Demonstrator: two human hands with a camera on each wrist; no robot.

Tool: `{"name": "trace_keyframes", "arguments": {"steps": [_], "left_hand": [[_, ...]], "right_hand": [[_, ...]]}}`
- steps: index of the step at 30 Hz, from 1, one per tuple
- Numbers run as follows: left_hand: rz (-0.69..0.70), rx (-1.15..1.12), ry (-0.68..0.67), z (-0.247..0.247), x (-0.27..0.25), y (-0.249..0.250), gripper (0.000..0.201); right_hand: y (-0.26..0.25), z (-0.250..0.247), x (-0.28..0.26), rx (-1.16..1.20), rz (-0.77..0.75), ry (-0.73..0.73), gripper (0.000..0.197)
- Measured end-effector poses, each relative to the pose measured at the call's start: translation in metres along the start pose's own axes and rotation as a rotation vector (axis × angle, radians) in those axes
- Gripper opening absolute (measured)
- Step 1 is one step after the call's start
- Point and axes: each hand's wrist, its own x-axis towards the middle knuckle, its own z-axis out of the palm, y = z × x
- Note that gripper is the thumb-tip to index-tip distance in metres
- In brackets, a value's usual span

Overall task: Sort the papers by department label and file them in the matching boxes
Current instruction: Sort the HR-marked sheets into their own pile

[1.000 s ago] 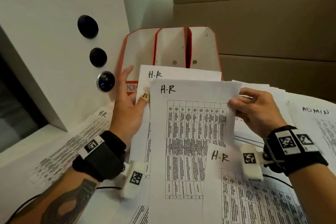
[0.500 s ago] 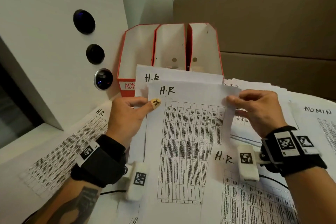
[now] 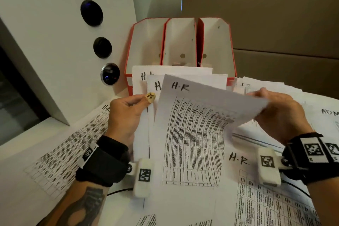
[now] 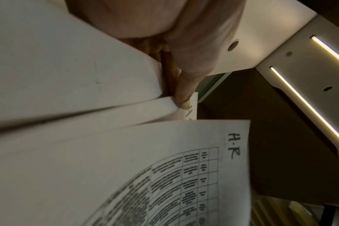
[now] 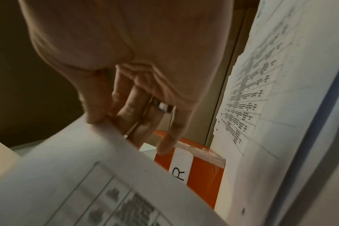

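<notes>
With the left hand (image 3: 126, 113) pinching two H.R sheets (image 3: 146, 86) and the right hand (image 3: 280, 113) pinching the bending top H.R sheet (image 3: 198, 124), a loosening grip is risking papers sliding apart before reaching the red file boxes (image 3: 180, 42).

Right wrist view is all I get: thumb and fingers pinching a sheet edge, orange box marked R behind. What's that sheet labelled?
Observer: H.R, handwritten at the top left corner of the top sheet. The right hand lifts its right edge, so the sheet curls.
Operator: Left hand busy?
Observer: Yes. The left hand pinches the back sheets, two more that start with H, fanned out behind the top one.
Operator: Anything filed in the boxes yet?
Observer: Cannot tell. The three orange boxes show bare inner walls up high, but the held sheets hide their lower parts.
</notes>
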Motion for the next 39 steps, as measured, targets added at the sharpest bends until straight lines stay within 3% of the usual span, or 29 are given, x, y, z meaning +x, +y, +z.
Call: {"name": "trace_keyframes", "arguments": {"steps": [3, 7, 11, 14, 18, 20, 23, 27, 28, 31, 33, 36, 39], "left_hand": [[0.037, 0.034, -0.046, 0.003, -0.003, -0.002, 0.029], [0.019, 0.031, -0.176, 0.005, -0.007, -0.006, 0.025], [0.047, 0.076, -0.263, 0.003, -0.01, -0.006, 0.022], [0.052, 0.071, -0.274, 0.001, -0.01, -0.006, 0.022], [0.05, 0.044, -0.295, -0.003, -0.008, -0.009, 0.054], [0.049, 0.048, -0.321, -0.004, -0.008, -0.009, 0.059], [0.055, 0.045, -0.377, -0.006, -0.008, -0.01, 0.058], [0.087, 0.034, -0.415, -0.008, -0.01, -0.008, 0.053], [0.087, 0.029, -0.41, -0.008, -0.01, -0.007, 0.054], [0.044, -0.041, -0.354, -0.008, -0.009, -0.004, 0.061], [0.018, -0.072, -0.334, -0.008, -0.009, -0.003, 0.054], [0.017, 0.01, -0.314, -0.005, -0.012, 0.0, 0.028], [0.031, 0.062, -0.313, -0.004, -0.015, 0.003, 0.018]], "right_hand": [[0.006, 0.015, -0.001, -0.181, 0.029, 0.029, 0.022], [0.015, 0.023, 0.002, -0.46, -0.042, 0.144, 0.048], [0.016, 0.015, 0.006, -0.392, -0.018, 0.09, 0.064], [0.018, 0.011, 0.009, -0.327, -0.096, 0.134, 0.057], [0.019, 0.007, 0.009, -0.303, -0.168, 0.139, 0.047], [0.02, 0.005, 0.009, -0.286, -0.191, 0.117, 0.044], [0.023, 0.003, 0.012, -0.259, -0.185, 0.067, 0.062], [0.025, 0.004, 0.011, -0.249, -0.236, 0.06, 0.07], [0.024, 0.005, 0.01, -0.24, -0.242, 0.077, 0.065], [0.019, 0.008, 0.009, -0.263, -0.256, 0.101, 0.024], [0.017, 0.008, 0.008, -0.258, -0.25, 0.097, 0.01], [0.019, 0.008, 0.01, -0.306, -0.253, 0.098, 0.007], [0.022, 0.009, 0.011, -0.359, -0.264, 0.106, 0.01]]}}
